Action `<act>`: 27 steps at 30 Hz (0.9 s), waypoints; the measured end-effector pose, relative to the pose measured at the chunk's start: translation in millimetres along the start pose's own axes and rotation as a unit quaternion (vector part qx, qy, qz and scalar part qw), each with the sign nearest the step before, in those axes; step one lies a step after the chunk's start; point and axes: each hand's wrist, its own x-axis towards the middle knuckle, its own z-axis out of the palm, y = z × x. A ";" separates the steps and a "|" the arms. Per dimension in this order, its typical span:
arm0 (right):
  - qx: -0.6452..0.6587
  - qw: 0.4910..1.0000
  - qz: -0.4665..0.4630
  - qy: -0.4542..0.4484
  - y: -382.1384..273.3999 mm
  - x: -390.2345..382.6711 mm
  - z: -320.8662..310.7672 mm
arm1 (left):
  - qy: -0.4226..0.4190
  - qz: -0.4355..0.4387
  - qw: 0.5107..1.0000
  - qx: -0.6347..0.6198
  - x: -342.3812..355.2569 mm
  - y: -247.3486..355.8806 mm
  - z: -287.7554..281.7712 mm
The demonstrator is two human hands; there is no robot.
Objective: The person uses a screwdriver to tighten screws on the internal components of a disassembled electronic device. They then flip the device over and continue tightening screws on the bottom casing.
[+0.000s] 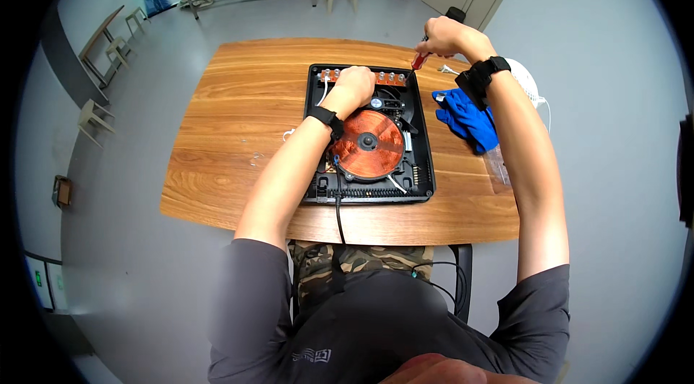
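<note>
Protruding from right hand [444, 36]: screwdriver [418, 61]

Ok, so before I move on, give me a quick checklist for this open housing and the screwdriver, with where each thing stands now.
1. Screwdriver in hand: ok; the right hand holds the red screwdriver.
2. Screwdriver tip seated in a screw: cannot tell; too small to see.
3. Left hand gripping the orange board: cannot tell; the hand covers part of it, fingertips hidden.
4. Black housing flat on the wooden table: ok; it lies open side up.
5. Black cord unplugged: cannot tell; it runs over the near table edge, no plug visible.
6. Blue cloth clear of the housing: ok; it lies apart, to the right.
</note>
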 end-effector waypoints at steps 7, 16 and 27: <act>0.014 1.000 0.008 0.021 -10.7 7.5 2.8 | -0.046 -0.012 0.999 0.017 0.2 -3.1 -4.1; -0.019 0.998 -0.012 0.054 -6.3 11.4 3.7 | -0.071 0.089 0.988 -0.100 2.9 -55.3 -18.0; 0.014 0.994 -0.030 0.107 -20.5 24.7 20.4 | -0.135 -0.109 0.983 -0.064 -184.7 -170.9 -85.1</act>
